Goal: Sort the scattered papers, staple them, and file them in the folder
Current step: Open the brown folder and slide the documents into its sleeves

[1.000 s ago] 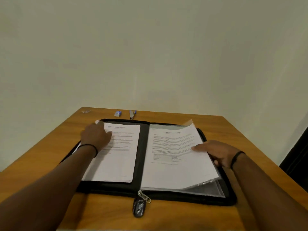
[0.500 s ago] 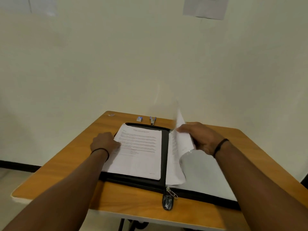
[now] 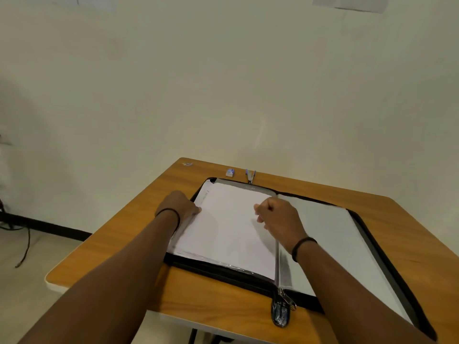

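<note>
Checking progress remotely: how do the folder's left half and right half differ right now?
The left half holds a turned sleeve with white sheets, with the left hand at its outer edge. The right half shows only a bare pale sleeve. The right hand, fingers curled, sits over the left half by the spine. Both lie flat, framed by the black zip border.

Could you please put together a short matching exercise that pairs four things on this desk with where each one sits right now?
Things:
1. stapler
2. staple box
3. zipper pull
4. left hand

Places:
A. at the folder's near edge, below the spine
B. on the left edge of the turned sheets
C. at the table's far edge, directly right of the small box
D. at the far edge, left of the metal tool

Pairs: 1-C, 2-D, 3-A, 4-B
</note>
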{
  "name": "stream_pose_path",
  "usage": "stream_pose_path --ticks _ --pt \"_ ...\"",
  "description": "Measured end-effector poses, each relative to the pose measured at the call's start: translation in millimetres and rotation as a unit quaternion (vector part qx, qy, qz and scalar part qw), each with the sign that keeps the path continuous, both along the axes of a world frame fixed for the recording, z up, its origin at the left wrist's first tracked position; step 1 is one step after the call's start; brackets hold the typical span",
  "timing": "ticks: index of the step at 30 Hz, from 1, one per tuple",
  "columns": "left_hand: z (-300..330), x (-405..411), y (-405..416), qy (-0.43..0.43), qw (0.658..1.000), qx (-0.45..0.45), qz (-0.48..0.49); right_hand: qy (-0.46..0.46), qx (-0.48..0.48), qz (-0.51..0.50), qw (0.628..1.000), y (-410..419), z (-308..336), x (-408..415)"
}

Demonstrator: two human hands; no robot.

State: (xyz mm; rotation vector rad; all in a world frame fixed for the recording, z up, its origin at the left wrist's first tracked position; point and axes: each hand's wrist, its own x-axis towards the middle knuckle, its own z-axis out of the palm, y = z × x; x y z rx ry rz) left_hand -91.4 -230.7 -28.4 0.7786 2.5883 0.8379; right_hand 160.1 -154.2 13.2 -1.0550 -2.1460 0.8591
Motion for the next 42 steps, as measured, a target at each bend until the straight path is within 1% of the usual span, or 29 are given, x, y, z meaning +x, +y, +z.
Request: stream_pose_path --ticks 2,4,6,9,11,13,14,16,19,22,24,26,29,31,34,36,38,40,42 --pt "-0.1 -3.4 2.7 0.032 0.999 -0.023 -0.012 -0.070 0.003 0.039 0.997 0.8 -16.1 2.2" --pt "3.3 -4.5 4.9 0.057 0.998 -0.020 -0.028 -0.119 0.007 0.072 0.990 -1.1 -29.7 3.0" --pt "12.1 -2.4 4.8 0.070 0.997 0.000 -0.034 -0.126 0.020 0.076 0.989 -0.6 -35.9 2.9" --pt "27.2 -4.5 -1.7 0.075 0.996 0.050 -0.012 -0.129 0.024 0.079 0.988 1.0 -38.1 1.0" --pt "38.8 -8.4 -12.9 0.107 0.992 0.069 0.011 -0.154 0.031 0.091 0.983 -1.1 -41.6 0.6" --pt "52.6 -11.3 -25.1 0.145 0.982 0.122 0.028 -0.163 0.032 0.098 0.981 -1.1 -44.7 2.0" --pt "59.6 -9.7 -31.1 0.152 0.974 0.165 0.034 -0.154 0.025 0.100 0.983 0.4 -45.8 3.4" --pt "77.2 -0.2 -41.0 0.158 0.953 0.258 0.036 -0.106 -0.005 0.098 0.990 3.5 -40.9 7.8" --pt "108.4 14.6 -53.8 0.177 0.912 0.371 0.004 0.020 -0.063 0.066 0.996 1.3 -17.8 8.1" --pt "132.9 32.5 -58.2 0.158 0.883 0.441 -0.030 0.158 -0.132 0.029 0.978 -6.6 17.8 9.5" --pt "141.5 43.8 -54.3 0.153 0.871 0.465 -0.039 0.222 -0.150 0.040 0.963 -8.3 39.2 13.7" --pt "152.1 55.8 -49.3 0.166 0.855 0.490 -0.042 0.246 -0.154 0.060 0.955 -7.1 56.9 23.3" --pt "175.8 67.9 -44.7 0.222 0.827 0.515 -0.043 0.225 -0.154 0.086 0.958 -2.8 75.2 36.9" --pt "190.9 77.1 -42.7 0.257 0.809 0.527 -0.038 0.215 -0.145 0.090 0.962 1.8 80.9 45.4" --pt "209.9 90.0 -44.1 0.289 0.784 0.548 -0.029 0.229 -0.136 0.080 0.961 10.4 84.2 50.6" --pt "217.5 92.0 -47.3 0.300 0.782 0.545 -0.032 0.241 -0.127 0.077 0.959 12.1 86.2 47.7" --pt "219.3 90.9 -48.8 0.289 0.799 0.525 -0.051 0.266 -0.115 0.077 0.954 11.3 87.3 41.8" --pt "210.8 90.5 -44.5 0.244 0.821 0.510 -0.078 0.294 -0.120 0.079 0.945 9.4 88.9 38.6" --pt "193.0 94.8 -38.2 0.175 0.837 0.509 -0.104 0.324 -0.146 0.080 0.931 11.9 87.3 41.4"
